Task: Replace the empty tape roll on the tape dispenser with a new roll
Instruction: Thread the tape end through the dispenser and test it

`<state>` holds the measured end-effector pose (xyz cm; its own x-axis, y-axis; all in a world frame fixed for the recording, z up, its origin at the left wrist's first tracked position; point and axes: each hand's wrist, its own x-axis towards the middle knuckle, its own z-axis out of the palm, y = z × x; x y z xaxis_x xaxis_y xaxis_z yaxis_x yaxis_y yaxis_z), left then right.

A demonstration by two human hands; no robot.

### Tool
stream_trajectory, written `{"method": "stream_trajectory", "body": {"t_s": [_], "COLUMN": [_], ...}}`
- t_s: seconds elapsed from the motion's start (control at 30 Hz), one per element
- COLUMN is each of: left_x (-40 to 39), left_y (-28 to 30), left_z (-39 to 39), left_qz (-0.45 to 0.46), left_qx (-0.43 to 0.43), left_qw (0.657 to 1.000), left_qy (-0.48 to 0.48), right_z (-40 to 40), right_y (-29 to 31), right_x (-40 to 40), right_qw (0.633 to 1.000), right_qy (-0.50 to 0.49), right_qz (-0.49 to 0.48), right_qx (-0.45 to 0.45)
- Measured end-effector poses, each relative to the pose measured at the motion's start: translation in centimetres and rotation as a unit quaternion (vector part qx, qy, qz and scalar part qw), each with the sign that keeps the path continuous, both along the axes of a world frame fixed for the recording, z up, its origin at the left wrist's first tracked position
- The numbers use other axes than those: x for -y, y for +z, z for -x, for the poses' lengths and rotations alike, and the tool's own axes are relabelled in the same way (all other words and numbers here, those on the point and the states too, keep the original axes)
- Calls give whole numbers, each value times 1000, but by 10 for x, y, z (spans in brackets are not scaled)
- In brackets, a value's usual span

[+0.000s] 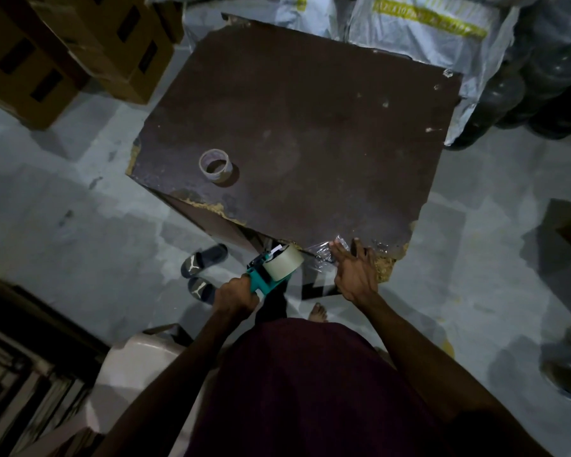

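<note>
At the near edge of a worn dark-brown wooden table, the person's left hand is wrapped in a closed fist around the handle of a teal plastic tape dispenser. A full roll of pale beige packing tape sits mounted on the dispenser, tilted toward the table's chipped front edge. From the front of the dispenser a stretch of clear tape runs rightward to the table's near corner, where it looks crumpled and shiny.

The right hand lies flat and open, fingers spread and extended forward, pressing on the clear tape at the table edge; it grips nothing, only bearing down with the fingertips and palm.

Farther back on the left part of the table stands the empty tape roll, a thin translucent ring with a cardboard core, resting upright on its rim side and well apart from both hands.

On the grey concrete floor to the left of the dispenser lies a pair of dark slide sandals with white logos. A bare foot shows just below the table edge, between the two arms. Brown cardboard boxes are stacked at the upper left, and white printed plastic sacks lie beyond the table's far side.
</note>
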<state>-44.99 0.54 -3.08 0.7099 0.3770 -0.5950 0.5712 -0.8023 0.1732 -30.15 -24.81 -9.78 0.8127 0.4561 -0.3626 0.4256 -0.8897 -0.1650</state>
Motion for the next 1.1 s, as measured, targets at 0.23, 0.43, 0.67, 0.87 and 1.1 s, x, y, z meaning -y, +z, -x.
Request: {"method": "stream_trajectory", "body": {"t_s": [0.23, 0.43, 0.67, 0.87, 1.1], "left_x": [-4, -1, 6, 17, 8], "left_y": [1, 13, 48, 31, -47], "left_z": [1, -7, -17, -78, -134], "left_qz": [-6, 26, 115, 156, 119], "left_qx": [6, -4, 95, 149, 112], "left_qw": [1000, 993, 974, 973, 986], "left_qy": [18, 112, 173, 87, 31], "right_z": [0, 0, 0, -1, -3], "right_y": [4, 7, 4, 2, -1], "right_x": [0, 0, 0, 0, 4], "right_qw": [1000, 1000, 1000, 1000, 996], "right_qy": [-10, -13, -4, 4, -41], "right_qz": [-14, -22, -16, -9, -72], "right_qx": [7, 4, 9, 4, -30]}}
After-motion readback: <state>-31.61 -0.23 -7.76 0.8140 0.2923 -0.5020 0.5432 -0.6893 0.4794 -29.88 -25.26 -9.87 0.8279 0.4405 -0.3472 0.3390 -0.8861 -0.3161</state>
